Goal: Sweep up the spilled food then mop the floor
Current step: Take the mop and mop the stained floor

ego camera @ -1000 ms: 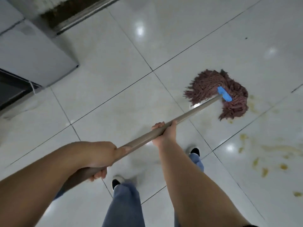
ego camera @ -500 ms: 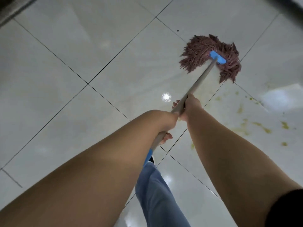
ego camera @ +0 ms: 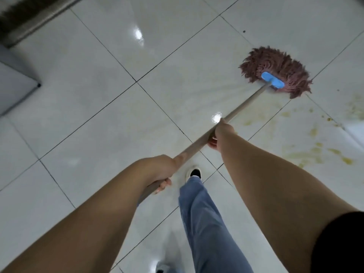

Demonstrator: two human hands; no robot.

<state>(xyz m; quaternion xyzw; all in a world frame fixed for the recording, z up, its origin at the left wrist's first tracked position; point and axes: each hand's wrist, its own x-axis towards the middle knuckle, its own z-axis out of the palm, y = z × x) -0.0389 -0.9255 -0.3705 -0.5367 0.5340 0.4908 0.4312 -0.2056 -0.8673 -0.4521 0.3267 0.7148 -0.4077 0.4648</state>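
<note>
**Inspector:** Start with the hands.

**Assistant:** The left hand [ego camera: 157, 170] is wrapped around the near end of the mop handle [ego camera: 244, 104], fingers curled under it. The right hand [ego camera: 221, 134] grips the same handle further along, roughly at its middle, fingers closed around the pole. Both arms are bare; a black sleeve [ego camera: 338, 243] shows on the right upper arm.

**Inspector:** Where is the mop head relative to them?

**Assistant:** The mop head [ego camera: 275, 69] lies well ahead of the right hand, up and to the right, flat on the tiled floor [ego camera: 88, 95]. The handle runs straight from the hands to it.

**Inspector:** Condition?

**Assistant:** Reddish-brown strands fanned out around a blue clamp [ego camera: 272, 80]; pale beige pole.

**Inspector:** The spill?

**Assistant:** Yellowish food smears [ego camera: 315, 152] on the tiles right of the handle, near the mop head but apart from it.

**Inspector:** Anything else?

**Assistant:** A blue trouser leg [ego camera: 204, 223] and a black-and-white shoe [ego camera: 194, 173] beneath the handle; a grey cabinet corner [ego camera: 17, 83] at far left.
</note>
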